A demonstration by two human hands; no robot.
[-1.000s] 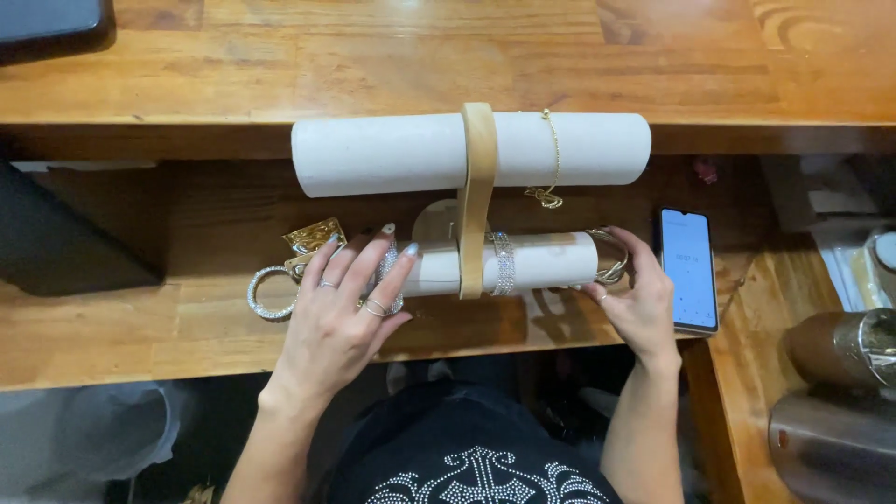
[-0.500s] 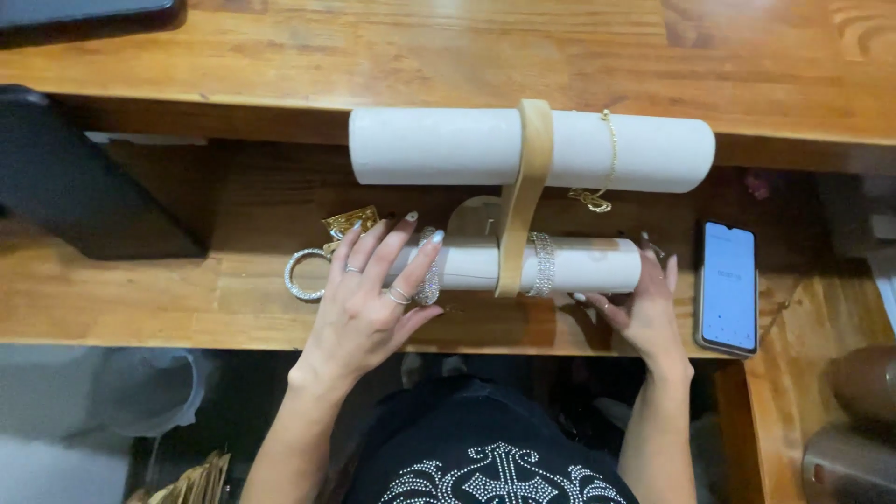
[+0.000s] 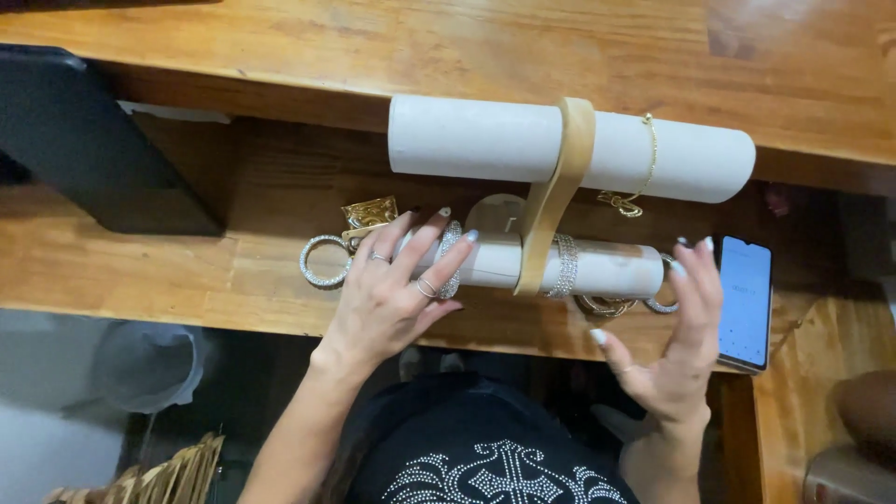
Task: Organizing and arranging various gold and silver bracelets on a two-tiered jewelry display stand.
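A: On the wooden worktop (image 3: 140, 271), centre: one two-tier jewellery stand. Lower white roll (image 3: 597, 268), near; upper white roll (image 3: 467, 138), far; tan upright strap (image 3: 557, 187) joining both.

B: Items on the rolls?

A: Lower roll carries a rhinestone bangle (image 3: 564, 266) just right of the strap and another bangle (image 3: 451, 257) at the left. Upper roll carries a thin gold chain bracelet (image 3: 648, 159) towards its right end.

B: Hands?

A: The left hand (image 3: 397, 299) lies over the lower roll's left end, fingers spread, touching the left bangle; not clamped on it. The right hand (image 3: 677, 341) hovers open at the roll's right end, fingers apart, holding nothing.

B: Loose pieces?

A: Silver sparkling ring bangle (image 3: 325, 260) flat on the worktop, left of the left hand; gold piece (image 3: 371, 213) just beyond it. Further bangles (image 3: 607, 304) lie under the roll's right end. Smartphone (image 3: 744, 301), right. Dark tablet (image 3: 84, 140), far left.
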